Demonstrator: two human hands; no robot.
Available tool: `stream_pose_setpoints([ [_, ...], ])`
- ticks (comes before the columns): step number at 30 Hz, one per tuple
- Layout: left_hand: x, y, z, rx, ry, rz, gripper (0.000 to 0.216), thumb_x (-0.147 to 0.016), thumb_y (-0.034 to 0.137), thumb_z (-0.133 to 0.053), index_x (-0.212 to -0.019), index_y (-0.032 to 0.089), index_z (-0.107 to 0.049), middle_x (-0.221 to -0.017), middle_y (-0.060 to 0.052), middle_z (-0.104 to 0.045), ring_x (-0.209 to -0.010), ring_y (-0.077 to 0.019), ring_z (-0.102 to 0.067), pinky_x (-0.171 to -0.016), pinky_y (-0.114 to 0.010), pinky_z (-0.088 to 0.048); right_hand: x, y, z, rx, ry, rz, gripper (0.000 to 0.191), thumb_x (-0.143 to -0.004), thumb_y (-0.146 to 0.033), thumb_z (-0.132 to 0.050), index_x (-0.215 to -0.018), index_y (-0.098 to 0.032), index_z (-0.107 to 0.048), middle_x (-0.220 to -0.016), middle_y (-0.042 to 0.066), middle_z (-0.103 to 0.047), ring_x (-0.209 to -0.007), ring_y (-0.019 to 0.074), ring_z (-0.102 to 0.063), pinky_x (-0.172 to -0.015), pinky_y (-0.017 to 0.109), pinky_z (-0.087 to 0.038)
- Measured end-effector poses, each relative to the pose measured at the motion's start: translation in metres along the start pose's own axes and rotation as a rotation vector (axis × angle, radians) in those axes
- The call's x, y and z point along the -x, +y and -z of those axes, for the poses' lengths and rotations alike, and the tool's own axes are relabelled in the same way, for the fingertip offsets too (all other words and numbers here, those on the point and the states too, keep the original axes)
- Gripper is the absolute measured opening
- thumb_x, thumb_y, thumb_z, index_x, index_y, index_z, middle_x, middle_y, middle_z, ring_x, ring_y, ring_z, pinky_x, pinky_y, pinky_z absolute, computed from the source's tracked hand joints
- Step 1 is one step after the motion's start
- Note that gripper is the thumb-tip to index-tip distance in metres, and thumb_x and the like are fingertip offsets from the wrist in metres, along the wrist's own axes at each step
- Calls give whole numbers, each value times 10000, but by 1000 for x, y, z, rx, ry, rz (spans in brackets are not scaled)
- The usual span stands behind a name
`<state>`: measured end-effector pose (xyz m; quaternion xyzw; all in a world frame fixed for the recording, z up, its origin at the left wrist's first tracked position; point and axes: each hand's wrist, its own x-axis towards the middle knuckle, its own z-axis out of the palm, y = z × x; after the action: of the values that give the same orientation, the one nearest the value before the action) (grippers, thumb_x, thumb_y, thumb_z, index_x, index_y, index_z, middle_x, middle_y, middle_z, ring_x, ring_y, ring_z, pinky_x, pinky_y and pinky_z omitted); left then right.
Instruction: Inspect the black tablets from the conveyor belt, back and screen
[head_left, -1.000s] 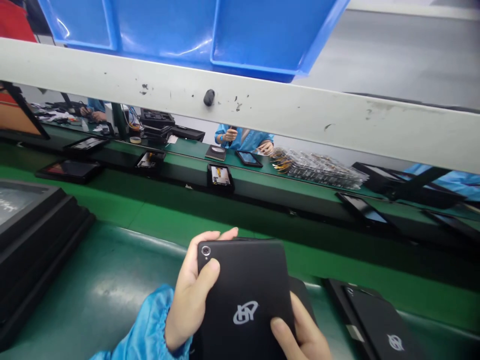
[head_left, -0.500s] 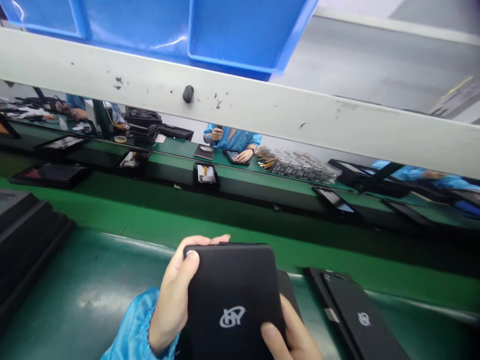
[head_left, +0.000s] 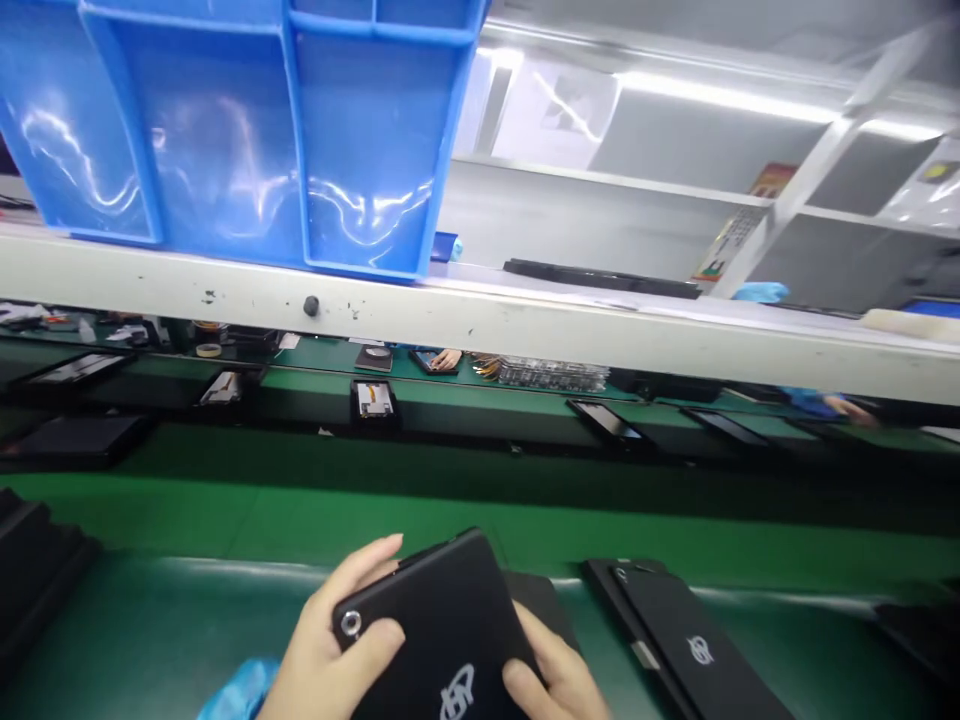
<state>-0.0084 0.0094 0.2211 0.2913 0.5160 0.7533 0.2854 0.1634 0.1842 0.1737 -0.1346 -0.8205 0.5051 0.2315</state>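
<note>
We hold a black tablet (head_left: 439,625) in both hands, low in the middle of the view. Its back faces up at us. We can see a silver logo (head_left: 457,692) on it and 1 small round camera lens (head_left: 350,625) at its near left corner. The tablet is tilted, with its far corner pointing away and to the right, and it sits just above the dark green desk (head_left: 165,630).

Our left hand (head_left: 319,655) has its grip closed on the left side of the tablet. The thumb lies on the back, right beside the lens, and the fingers curl around the far edge. Our right hand (head_left: 559,680) has its grip closed on the right side, with the thumb pressed on the back near the logo. A bit of blue sleeve (head_left: 232,692) shows at our left wrist.

Just to the right, a second black tablet (head_left: 694,645) lies flat on the desk, back up, with the same logo. A stack of black trays (head_left: 34,565) sits at the far left.

Past the desk runs a green belt (head_left: 360,505). On its far side, an open device (head_left: 373,400) lies near a pile of clear plastic packs (head_left: 551,375). Another person's hand (head_left: 448,360) rests there too.

Above us, a big blue bin (head_left: 225,140) stands on a white shelf (head_left: 525,325).
</note>
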Motion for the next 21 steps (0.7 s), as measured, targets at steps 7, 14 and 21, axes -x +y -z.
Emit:
stream_pose_setpoints([
  [7,16,-9,0,-603,-22,-359,326,-879,556,-563,-1190,474,-618,-1156,104,-707,-1048,-90,-661,-920,-113,-481,-11,-15,-6,39,28,163,527,-938,-623,-419,-1114,-203,-683,-942,94,-706,-825,245,-661,-740,333,-548],
  [14,4,-13,-8,-693,-199,-634,247,-895,440,-601,-1131,411,-669,-1062,67,-743,-943,-121,-707,-838,-139,-547,32,7,-13,234,378,151,532,-944,-617,-399,-934,-178,-699,-740,56,-678,-676,213,-654,-644,304,-546],
  [21,-3,-11,-22,-642,-381,-857,200,-913,204,-593,-1081,273,-679,-982,1,-730,-884,-113,-693,-791,-156,-553,52,12,-25,486,765,372,364,-971,-498,-461,-888,-230,-691,-733,8,-722,-631,172,-686,-598,241,-539],
])
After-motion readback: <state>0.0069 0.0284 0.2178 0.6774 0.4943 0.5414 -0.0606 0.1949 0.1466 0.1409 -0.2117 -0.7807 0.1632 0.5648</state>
